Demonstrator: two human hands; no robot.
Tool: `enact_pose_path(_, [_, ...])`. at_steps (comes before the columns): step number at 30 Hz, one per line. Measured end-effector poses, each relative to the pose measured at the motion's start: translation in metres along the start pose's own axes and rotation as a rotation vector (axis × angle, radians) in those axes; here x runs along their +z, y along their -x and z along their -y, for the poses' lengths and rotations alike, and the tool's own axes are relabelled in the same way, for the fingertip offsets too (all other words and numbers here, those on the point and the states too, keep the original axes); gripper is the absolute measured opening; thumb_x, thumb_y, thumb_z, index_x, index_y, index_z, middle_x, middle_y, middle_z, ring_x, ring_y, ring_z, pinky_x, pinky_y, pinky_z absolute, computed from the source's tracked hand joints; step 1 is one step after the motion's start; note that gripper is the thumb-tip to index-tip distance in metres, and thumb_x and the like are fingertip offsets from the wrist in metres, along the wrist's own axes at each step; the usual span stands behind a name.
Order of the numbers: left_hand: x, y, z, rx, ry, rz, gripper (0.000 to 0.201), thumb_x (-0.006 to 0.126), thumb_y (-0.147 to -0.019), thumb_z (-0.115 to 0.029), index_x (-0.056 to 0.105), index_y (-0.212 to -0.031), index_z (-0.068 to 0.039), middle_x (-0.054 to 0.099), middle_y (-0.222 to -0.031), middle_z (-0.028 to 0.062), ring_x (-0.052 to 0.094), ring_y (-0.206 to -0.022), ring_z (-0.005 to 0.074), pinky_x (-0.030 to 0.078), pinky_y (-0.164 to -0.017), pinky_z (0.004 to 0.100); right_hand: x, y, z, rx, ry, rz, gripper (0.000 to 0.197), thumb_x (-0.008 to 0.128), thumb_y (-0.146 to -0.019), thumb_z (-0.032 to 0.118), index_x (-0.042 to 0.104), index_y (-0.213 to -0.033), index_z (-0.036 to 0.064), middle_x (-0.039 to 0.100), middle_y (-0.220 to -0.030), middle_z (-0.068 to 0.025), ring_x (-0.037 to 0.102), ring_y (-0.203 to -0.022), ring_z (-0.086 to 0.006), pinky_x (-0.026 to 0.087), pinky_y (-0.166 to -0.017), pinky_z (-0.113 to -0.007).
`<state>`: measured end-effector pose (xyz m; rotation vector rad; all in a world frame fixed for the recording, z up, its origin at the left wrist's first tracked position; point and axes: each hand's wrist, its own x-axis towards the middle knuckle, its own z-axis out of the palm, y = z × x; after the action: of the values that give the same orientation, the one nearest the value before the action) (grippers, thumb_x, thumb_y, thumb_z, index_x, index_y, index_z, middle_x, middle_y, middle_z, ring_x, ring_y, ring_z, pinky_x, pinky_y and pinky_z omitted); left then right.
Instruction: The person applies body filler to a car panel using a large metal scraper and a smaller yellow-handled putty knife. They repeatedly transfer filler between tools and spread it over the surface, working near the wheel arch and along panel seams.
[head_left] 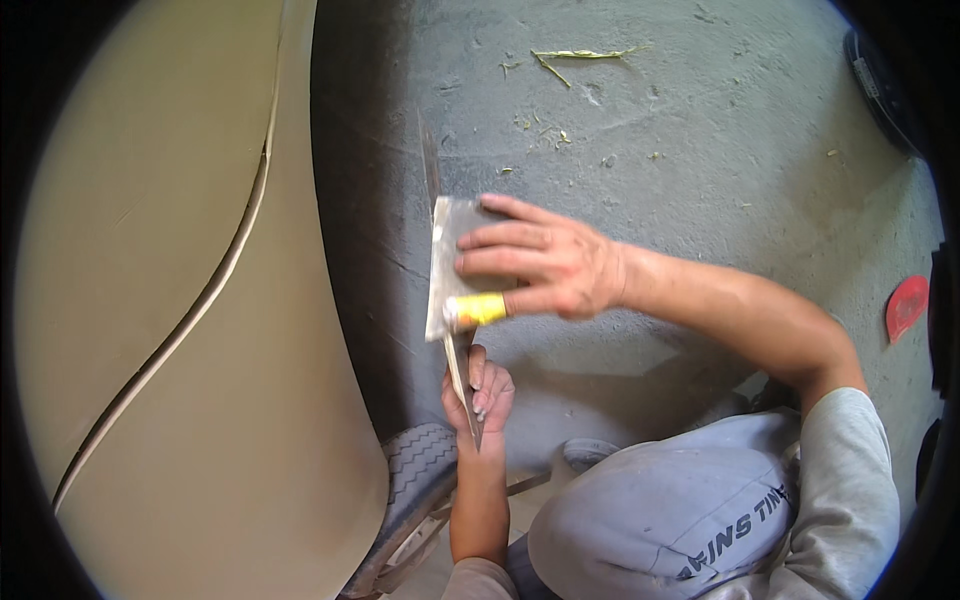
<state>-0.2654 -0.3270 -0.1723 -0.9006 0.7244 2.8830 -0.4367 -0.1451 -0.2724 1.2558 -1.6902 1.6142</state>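
Currently, in the head view, the L hand (478, 395) is at lwr centre, forearm up from the bottom edge; its fingers are curled tog. & clamped on the lwr part of a long thin blade (459, 372), seen almost edge-on, w/ a pale strip along it & a pointed lwr tip below the fingers; the R hand (570, 260) is above it, arm reaching in from the R, back of hand to the camera; its fingers are slightly apart & lie across a flat plate (447, 255), greyish w/ a pale L edge; can't tell if anything pinches the plate from behind; the lowest visible finger wears a yellow wrap (480, 310); the plate is mid-view, just above the L hand, covering part of the blade; can't tell if the two touch.

L side: a big curved tan panel (290, 400), crossed by a wavy seam (205, 295); well apart from both hands; a tyre (422, 458) shows by its lwr R edge; grey floor (700, 150) behind, w/ a dry yellowish stalk (590, 54) near the top; far R, a red flat piece (907, 308) & a dark rounded object (882, 95), partly cut off; lwr R, bulging grey cloth (650, 510) w/ dark lettering, next to the R arm's grey sleeve (840, 480).
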Motion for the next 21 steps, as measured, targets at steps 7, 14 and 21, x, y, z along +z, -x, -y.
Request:
enact_pose_path(7, [-0.004,-0.005,-0.013,-0.011,0.076,0.109,0.069,0.068,-0.094,-0.009,0.031,-0.150,0.005,0.052,-0.070,0.0079,0.057,-0.048,0.0126,0.048,-0.041,0.0196,-0.019,-0.003,-0.027,0.144,0.126,-0.063,0.050,0.066,-0.079,0.000,0.072,-0.124,0.0216,0.063,-0.124,-0.0088,0.062,-0.121,-0.0283,0.043,-0.116,-0.054])
enact_pose_path(14, [-0.015,-0.001,-0.007,-0.024,-0.008,0.027,0.058,0.057,-0.101,-0.014,0.032,-0.149,0.005,0.053,-0.073,0.0068,0.048,-0.045,0.0102,0.043,-0.042,0.0210,0.007,-0.072,0.007,0.340,-0.191,-0.471,0.058,0.061,-0.073,-0.014,0.074,-0.124,0.0107,0.064,-0.127,-0.0139,0.063,-0.116,-0.0343,0.052,-0.103,-0.044])
enact_pose_path(21, [-0.026,0.004,-0.011,0.000,-0.030,-0.012,0.050,0.052,-0.104,-0.016,0.037,-0.147,0.006,0.052,-0.073,0.0055,0.047,-0.045,0.0093,0.043,-0.044,0.0200,0.035,-0.107,0.009,0.348,-0.260,-0.627,0.048,0.061,-0.083,-0.007,0.072,-0.125,0.0114,0.061,-0.120,-0.0143,0.061,-0.108,-0.0358,0.051,-0.098,-0.044])
